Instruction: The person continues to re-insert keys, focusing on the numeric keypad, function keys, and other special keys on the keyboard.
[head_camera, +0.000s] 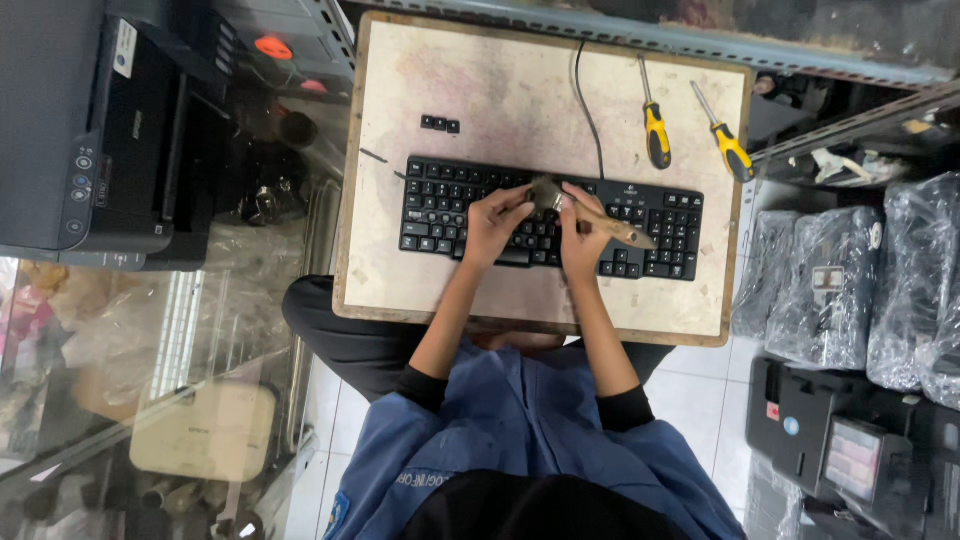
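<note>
Fingers of the right hand (583, 232) are wrapped around the worn wooden handle of a small paintbrush (590, 214), whose greyish bristles are pressed onto the keys of a black plastic keyboard (450, 200). The left hand (492, 224) is laid flat on the keys just beside the bristles, fingers curled narrow; whether anything is pinched there cannot be told, as that spot is blurred. The keyboard is carried near the middle of a scuffed, stained pale wooden board (400, 280), its thin black cable (585, 95) running to the far edge. Three loose black keycaps (440, 124) are seen toward the far left corner. Two yellow-and-black-handled screwdrivers (655, 130) with slim steel shafts are laid at the far right corner. Part of the keyboard's middle is hidden by both hands.
</note>
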